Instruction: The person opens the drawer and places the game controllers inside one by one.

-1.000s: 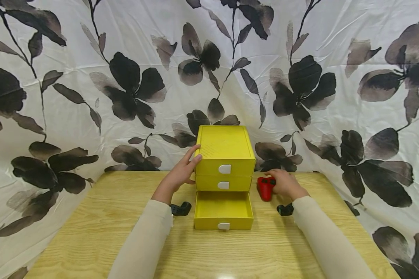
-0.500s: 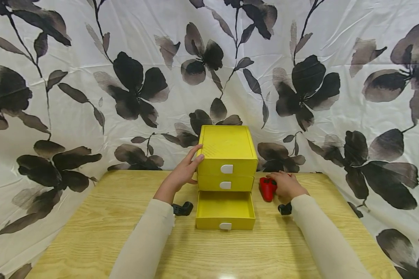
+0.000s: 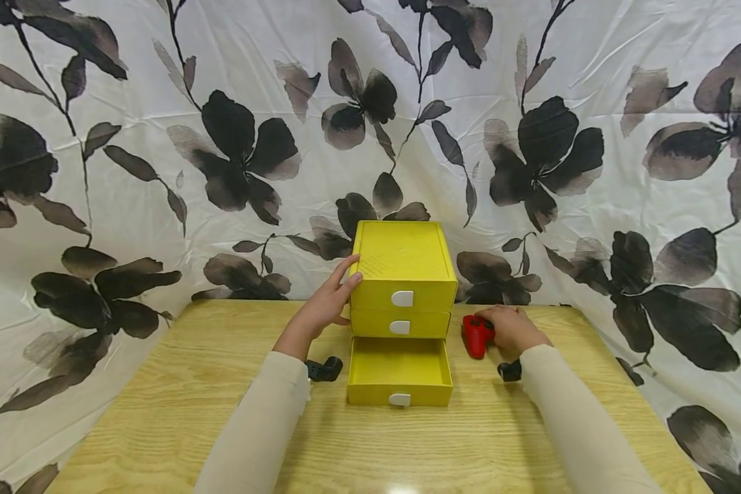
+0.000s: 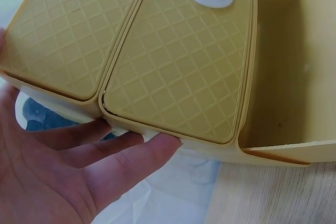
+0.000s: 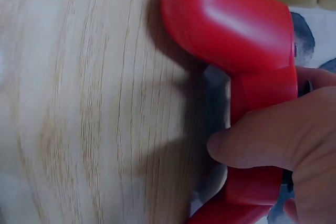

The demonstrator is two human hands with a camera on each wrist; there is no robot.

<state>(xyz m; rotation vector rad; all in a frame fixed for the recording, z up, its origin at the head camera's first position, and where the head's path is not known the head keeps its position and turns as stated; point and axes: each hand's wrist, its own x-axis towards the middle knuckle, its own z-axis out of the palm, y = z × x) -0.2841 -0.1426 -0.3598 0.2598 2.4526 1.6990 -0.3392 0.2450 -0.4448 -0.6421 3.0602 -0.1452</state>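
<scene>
A yellow three-drawer cabinet (image 3: 404,254) stands on the table, its bottom drawer (image 3: 400,394) pulled out with bare inner floor showing. My left hand (image 3: 321,309) rests against the cabinet's left side. In the left wrist view, extended fingers (image 4: 131,166) touch the side wall by the upper drawers. To the right of the cabinet, my right hand (image 3: 511,329) grips a red game controller (image 3: 474,336). The right wrist view has the thumb bent over the middle of the controller (image 5: 236,19), between its two handles; the other fingers are mostly hidden behind it.
Pale wood-grain table (image 3: 222,425) extends around the cabinet. A white cloth (image 3: 426,151) with dark flowers hangs behind and at both sides. Black wrist-worn devices, one under the left forearm (image 3: 253,412) and one by the right, sit near the cuffs.
The head view has shifted slightly. My right hand and the red game controller have moved a little to the right of the cabinet. My left hand and the open drawer stay as they were.
</scene>
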